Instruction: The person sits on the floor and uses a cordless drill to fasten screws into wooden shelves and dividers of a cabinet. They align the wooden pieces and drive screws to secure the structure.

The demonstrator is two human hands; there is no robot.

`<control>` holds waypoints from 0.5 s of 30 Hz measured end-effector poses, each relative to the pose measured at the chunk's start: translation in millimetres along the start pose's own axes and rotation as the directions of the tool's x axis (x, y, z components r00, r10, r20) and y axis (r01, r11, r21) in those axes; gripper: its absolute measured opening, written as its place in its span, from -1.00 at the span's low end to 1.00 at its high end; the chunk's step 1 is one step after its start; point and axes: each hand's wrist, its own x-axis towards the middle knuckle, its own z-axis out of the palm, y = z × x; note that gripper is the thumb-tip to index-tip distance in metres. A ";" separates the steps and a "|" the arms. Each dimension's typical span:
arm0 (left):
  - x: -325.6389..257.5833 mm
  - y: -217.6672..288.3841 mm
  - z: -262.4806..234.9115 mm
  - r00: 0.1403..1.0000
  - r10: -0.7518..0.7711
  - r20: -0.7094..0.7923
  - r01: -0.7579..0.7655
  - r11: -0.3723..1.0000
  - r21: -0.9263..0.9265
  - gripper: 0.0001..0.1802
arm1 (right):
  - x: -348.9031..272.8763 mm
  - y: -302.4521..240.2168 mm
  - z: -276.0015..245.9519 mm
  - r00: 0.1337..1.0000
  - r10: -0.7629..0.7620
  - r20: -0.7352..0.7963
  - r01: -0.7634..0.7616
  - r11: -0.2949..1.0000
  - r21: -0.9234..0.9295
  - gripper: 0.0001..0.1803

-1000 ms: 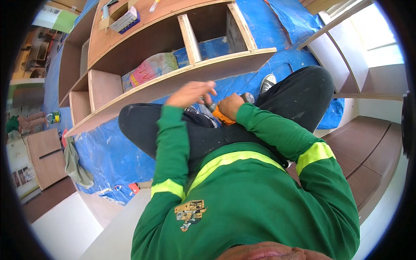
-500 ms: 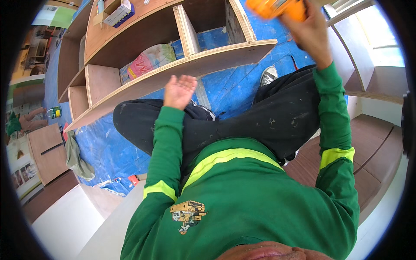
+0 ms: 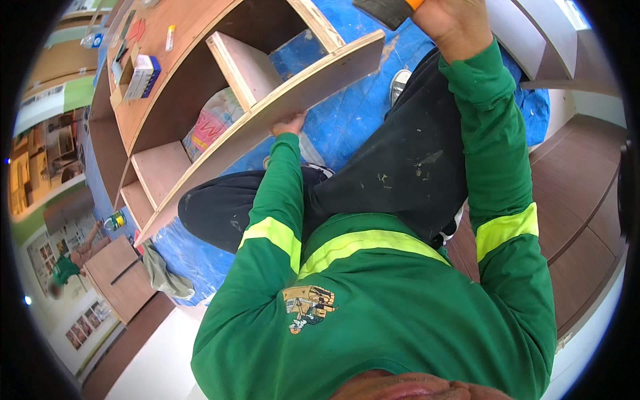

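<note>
My right hand (image 3: 457, 27) is raised at the top edge, closed round an orange and dark-grey tool (image 3: 385, 11). Most of the tool lies outside the picture, so its kind does not show. My left hand (image 3: 289, 125) rests palm up against the near face of the cabinet's long front board (image 3: 327, 90). Its fingers look spread, though the board's lower edge partly hides them. The wooden cabinet frame (image 3: 150, 170) lies in front of me, with raw plywood edges and a short divider (image 3: 243, 70) across it.
On the cabinet's panel are a small open box (image 3: 141, 77) and a white tube with a yellow cap (image 3: 170, 38). A printed sack (image 3: 210, 123) shows through the frame. Blue sheeting (image 3: 343, 127) covers the floor. Another person (image 3: 63, 270) is at far left; brown panels (image 3: 573, 200) stand right.
My left hand has moved forward from open air to the front board. My right hand has shifted left with the tool. The view has turned, and the cabinet appears more tilted.
</note>
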 end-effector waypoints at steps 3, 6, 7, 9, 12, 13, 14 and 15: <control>-23.2 -19.3 35.0 0.999 0.033 -0.029 -0.030 0.995 0.095 -0.13 | -9.2 -9.7 -7.6 1.000 0.017 -0.013 -0.018 0.996 -0.089 -0.76; -43.2 -14.2 49.7 0.995 0.002 -0.099 -0.002 1.000 0.004 -0.22 | -16.4 -9.3 -3.2 0.999 0.030 -0.011 -0.031 0.992 -0.124 -0.78; -50.1 -11.0 51.4 0.992 -0.030 -0.126 0.024 0.998 -0.052 -0.25 | -18.2 -8.2 -2.3 0.999 0.033 -0.013 -0.035 0.991 -0.132 -0.78; -68.1 -21.9 59.3 0.996 0.028 -0.080 -0.029 1.000 -0.005 -0.24 | -18.4 -7.6 -0.1 1.000 0.029 -0.005 -0.030 0.992 -0.124 -0.78; -95.4 -23.7 67.5 0.995 0.047 -0.091 -0.048 0.999 -0.004 -0.26 | -13.3 0.5 -1.5 0.998 0.056 0.003 -0.056 0.994 -0.091 -0.77; -103.4 -24.3 71.3 0.994 0.039 -0.107 -0.040 0.999 -0.010 -0.26 | -11.3 2.1 -3.4 0.998 0.065 0.002 -0.065 0.995 -0.078 -0.77; -114.0 -29.3 78.9 0.996 0.039 -0.083 -0.039 0.999 0.008 -0.27 | -11.8 -0.6 -2.6 0.998 0.056 -0.008 -0.057 0.994 -0.093 -0.77; -123.9 -32.2 83.1 0.997 0.044 -0.064 -0.043 0.999 0.022 -0.28 | -12.3 0.2 -3.2 0.998 0.054 -0.019 -0.055 0.993 -0.107 -0.77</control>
